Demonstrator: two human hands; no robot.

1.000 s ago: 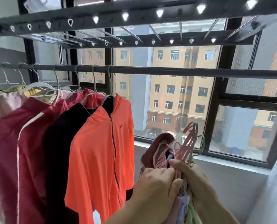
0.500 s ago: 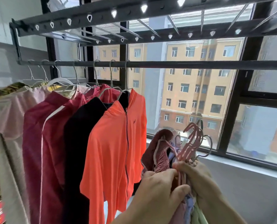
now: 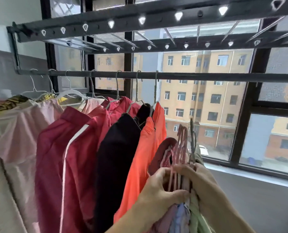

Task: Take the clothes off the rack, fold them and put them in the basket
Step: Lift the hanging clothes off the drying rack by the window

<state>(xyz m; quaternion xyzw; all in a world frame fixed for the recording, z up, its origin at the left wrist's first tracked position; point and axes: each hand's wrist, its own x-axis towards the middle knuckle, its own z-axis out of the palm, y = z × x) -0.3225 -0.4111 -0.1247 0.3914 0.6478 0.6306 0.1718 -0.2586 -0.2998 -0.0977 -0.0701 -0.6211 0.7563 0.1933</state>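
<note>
Bundle [image 3: 180, 165] raised since 1 s ago, pink hangers [image 3: 181, 140] bunched, both hands' fingers [image 3: 166, 174] clamped round it, orange jacket [image 3: 150, 148] beside

Two hands [image 3: 181, 187], seven hooks on the rail [image 3: 207, 76] (garments overlap, uncounted).

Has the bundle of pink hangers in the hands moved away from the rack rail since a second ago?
Cannot tell: the camera swung, and the pink hangers sit about as far below the dark rail as before.

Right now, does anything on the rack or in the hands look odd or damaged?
Nothing looks damaged. The garments hang normally from the rail; both hands, left hand and right hand, grip a bunch of hangers already off it.
</note>
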